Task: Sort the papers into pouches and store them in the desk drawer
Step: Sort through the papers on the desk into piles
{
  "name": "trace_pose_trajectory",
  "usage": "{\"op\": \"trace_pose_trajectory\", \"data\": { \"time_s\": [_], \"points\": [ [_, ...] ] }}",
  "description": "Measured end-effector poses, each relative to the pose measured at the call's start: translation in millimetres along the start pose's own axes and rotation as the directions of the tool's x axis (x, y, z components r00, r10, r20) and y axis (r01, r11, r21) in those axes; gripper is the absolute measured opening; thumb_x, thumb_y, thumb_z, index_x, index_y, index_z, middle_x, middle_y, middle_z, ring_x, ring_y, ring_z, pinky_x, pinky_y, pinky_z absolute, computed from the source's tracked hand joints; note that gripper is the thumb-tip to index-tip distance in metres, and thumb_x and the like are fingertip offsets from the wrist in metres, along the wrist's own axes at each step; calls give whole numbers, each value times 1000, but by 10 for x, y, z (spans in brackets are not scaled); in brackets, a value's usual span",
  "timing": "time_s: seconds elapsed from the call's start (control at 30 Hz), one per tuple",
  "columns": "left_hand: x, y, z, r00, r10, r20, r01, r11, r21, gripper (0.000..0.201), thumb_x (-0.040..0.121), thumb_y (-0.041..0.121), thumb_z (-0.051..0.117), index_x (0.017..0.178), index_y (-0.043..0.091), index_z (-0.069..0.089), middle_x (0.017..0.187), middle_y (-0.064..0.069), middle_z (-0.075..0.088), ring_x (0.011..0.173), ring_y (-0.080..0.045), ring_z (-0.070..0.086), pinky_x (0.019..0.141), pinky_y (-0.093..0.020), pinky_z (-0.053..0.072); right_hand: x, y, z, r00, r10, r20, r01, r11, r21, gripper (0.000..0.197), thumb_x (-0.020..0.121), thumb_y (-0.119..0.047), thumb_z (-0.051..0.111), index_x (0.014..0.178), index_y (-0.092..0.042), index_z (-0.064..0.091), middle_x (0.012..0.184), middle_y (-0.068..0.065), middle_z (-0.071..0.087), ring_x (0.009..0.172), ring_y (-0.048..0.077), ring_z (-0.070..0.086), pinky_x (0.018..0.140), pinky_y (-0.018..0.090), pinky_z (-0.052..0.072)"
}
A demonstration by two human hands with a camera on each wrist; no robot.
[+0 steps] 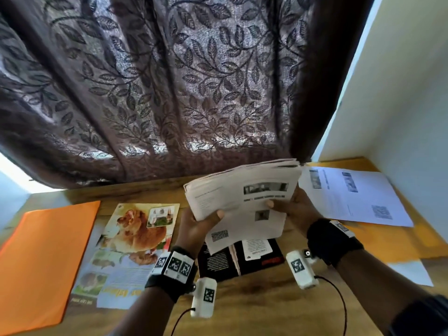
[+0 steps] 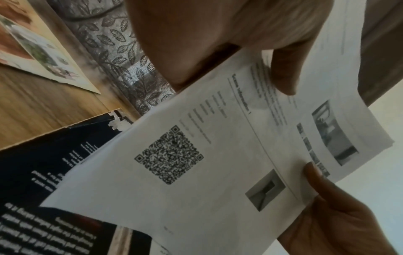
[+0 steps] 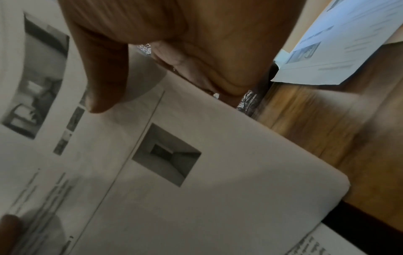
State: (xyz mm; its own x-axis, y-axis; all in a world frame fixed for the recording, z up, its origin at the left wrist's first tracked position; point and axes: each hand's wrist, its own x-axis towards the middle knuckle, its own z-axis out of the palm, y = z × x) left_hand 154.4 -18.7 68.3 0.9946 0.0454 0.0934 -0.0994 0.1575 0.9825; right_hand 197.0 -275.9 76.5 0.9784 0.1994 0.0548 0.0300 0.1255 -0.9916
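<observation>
While both hands grip it, the paper stack (image 1: 242,190) overhangs the desk (image 1: 254,299).

head view high above the desk (image 1: 291,299), both wrist views close under the shared paper stack (image 2: 218,172)

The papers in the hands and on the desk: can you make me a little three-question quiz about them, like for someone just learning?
1. True or false: both hands hold the stack of papers above the desk.
2. Which colour is the pouch lying flat at the left end of the desk? A) green B) orange C) black
3. Fill in: the top sheet sliding off the stack has a square ___ code printed on it.

Key
1. True: the left hand grips the stack's left side and the right hand pinches the right side.
2. B, orange.
3. QR.
</observation>
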Motion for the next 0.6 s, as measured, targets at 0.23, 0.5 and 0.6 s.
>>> {"op": "trace_pose_trajectory", "data": {
  "time_s": [0.23, 0.5, 0.6],
  "points": [
    [-36, -124, 121, 998, 0, -60, 2, 1000, 23, 42, 76, 23, 77, 117, 22, 69, 117, -12, 72, 110, -31, 67, 94, -63, 51, 47, 128, 92, 993, 110, 48, -109, 994, -28, 31, 83, 5, 70, 105, -17, 69, 101, 0, 77, 99, 22, 71, 79, 32, 59],
    [-18, -172, 170, 995, -2, -97, 3, 1000, 5, 41, 78, 13, 75, 117, 18, 68, 116, -13, 72, 109, -34, 67, 90, -57, 55, 50, 164, -31, 999, 27, 23, -25, 995, -100, 23, 85, -2, 71, 101, -19, 73, 104, 4, 76, 100, 20, 71, 87, 39, 58],
    [-124, -346, 225, 992, -80, -94, 80, 997, 3, 36, 68, 14, 78, 100, 31, 76, 104, -6, 76, 100, -30, 70, 81, -48, 59, -62, 356, -98, 997, 64, 52, -53, 982, -179, 33, 84, -3, 73, 106, -27, 69, 106, -4, 75, 103, 12, 69, 91, 40, 57]
  ]
}}
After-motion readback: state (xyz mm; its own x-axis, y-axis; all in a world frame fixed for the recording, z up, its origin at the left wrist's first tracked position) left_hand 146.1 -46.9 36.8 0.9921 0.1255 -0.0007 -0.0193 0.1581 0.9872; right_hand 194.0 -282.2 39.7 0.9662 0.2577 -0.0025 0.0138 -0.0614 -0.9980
